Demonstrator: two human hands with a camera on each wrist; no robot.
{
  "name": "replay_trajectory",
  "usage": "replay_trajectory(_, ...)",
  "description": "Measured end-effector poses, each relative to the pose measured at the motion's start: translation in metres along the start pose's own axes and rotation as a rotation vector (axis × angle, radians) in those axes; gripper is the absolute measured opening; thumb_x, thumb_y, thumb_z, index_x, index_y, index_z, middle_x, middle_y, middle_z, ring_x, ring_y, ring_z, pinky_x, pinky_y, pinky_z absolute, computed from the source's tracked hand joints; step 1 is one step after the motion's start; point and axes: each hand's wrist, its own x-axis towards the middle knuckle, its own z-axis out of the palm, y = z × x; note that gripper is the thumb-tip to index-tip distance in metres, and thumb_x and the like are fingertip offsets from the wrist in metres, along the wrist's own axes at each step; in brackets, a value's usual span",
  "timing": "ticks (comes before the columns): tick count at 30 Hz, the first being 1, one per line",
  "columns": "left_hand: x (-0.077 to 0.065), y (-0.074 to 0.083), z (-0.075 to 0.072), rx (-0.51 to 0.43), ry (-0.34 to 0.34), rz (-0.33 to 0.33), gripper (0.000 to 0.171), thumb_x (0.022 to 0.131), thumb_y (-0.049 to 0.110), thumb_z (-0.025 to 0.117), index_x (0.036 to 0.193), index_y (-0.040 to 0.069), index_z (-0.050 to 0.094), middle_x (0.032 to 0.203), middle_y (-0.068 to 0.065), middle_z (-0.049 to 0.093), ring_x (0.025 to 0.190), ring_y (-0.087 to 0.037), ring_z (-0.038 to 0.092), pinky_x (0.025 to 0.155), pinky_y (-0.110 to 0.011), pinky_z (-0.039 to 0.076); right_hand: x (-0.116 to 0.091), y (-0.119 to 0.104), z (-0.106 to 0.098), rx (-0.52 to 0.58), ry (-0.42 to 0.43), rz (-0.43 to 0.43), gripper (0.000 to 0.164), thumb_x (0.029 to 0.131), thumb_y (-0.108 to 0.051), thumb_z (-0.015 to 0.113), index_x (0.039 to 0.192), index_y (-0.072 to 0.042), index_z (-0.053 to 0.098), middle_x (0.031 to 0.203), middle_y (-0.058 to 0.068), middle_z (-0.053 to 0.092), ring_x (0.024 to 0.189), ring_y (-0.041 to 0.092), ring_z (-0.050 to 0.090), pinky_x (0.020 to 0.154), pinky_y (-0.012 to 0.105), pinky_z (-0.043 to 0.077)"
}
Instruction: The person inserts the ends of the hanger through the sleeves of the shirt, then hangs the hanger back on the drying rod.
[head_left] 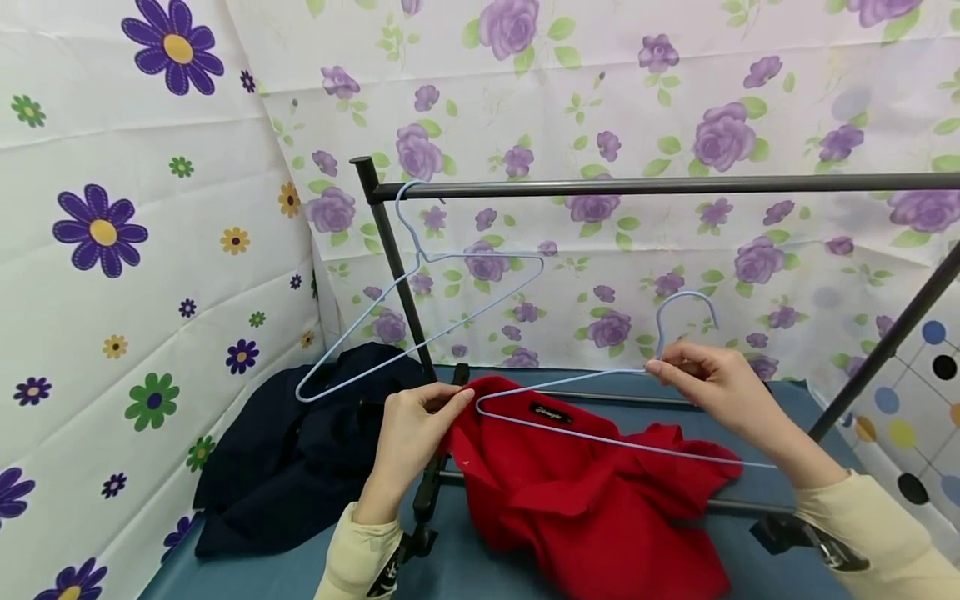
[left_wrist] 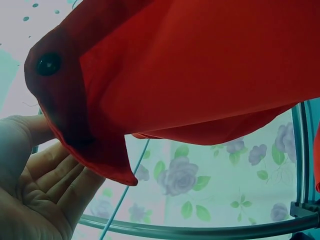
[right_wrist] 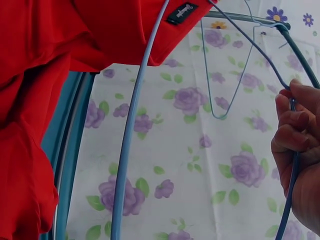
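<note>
A red shirt (head_left: 585, 508) with a black neck label (head_left: 551, 412) hangs from my left hand (head_left: 414, 433), whose thumb and fingers pinch its collar edge. The left wrist view shows a dark button (left_wrist: 48, 64) on that red cloth, close to the fingers. My right hand (head_left: 712, 383) grips a light blue hanger (head_left: 585, 433) at the base of its hook. One end of this hanger lies at the shirt's neck opening, near the left fingertips. In the right wrist view the hanger's long bottom bar (right_wrist: 131, 120) crosses in front of the red cloth.
A second blue hanger (head_left: 457, 321) hangs at the left end of the dark rack rail (head_left: 637, 186). Dark navy clothing (head_left: 292, 475) lies at the left on the blue-grey surface (head_left: 247, 577). The rack's slanted legs (head_left: 885, 342) stand at both sides, before flowered curtains.
</note>
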Motion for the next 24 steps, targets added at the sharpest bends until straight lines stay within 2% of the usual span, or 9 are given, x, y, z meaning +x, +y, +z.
replay_trajectory(4,-0.001,0.002,0.0,-0.003,0.007,0.013,0.014,0.092,0.023,0.077,0.095,0.01,0.082,0.083,0.0,0.075,0.065,-0.005,0.066,0.058,-0.024,0.056,-0.001,-0.001,0.005,-0.056,0.053,-0.038,0.015,0.095,-0.007,0.07,0.095,-0.021,0.072,0.056,-0.009,0.046,0.046,0.01,0.039,0.047,0.027,0.034)
replay_trajectory(11,-0.003,0.007,0.002,-0.002,0.02,0.057,0.014,0.092,0.023,0.077,0.096,0.01,0.082,0.082,0.0,0.075,0.064,-0.003,0.065,0.057,-0.023,0.055,-0.005,-0.009,0.014,-0.131,0.136,-0.062,0.011,0.094,-0.009,0.071,0.093,-0.019,0.073,0.076,-0.01,0.066,0.058,0.005,0.057,0.052,0.023,0.04)
replay_trajectory(16,-0.004,0.014,0.005,-0.004,0.036,0.096,0.012,0.091,0.021,0.078,0.095,0.011,0.082,0.081,0.0,0.075,0.065,-0.003,0.066,0.059,-0.023,0.056,-0.006,-0.014,0.019,-0.157,0.158,-0.037,0.004,0.097,-0.015,0.07,0.094,-0.016,0.073,0.077,-0.009,0.066,0.061,0.005,0.061,0.056,0.022,0.044)
replay_trajectory(24,-0.006,0.026,0.012,0.004,0.051,0.15,0.01,0.091,0.019,0.078,0.095,0.01,0.082,0.081,0.0,0.075,0.066,-0.004,0.066,0.06,-0.022,0.056,-0.006,-0.017,0.023,-0.16,0.188,-0.007,0.004,0.096,-0.016,0.07,0.094,-0.015,0.074,0.074,-0.009,0.066,0.056,0.006,0.059,0.051,0.023,0.04)
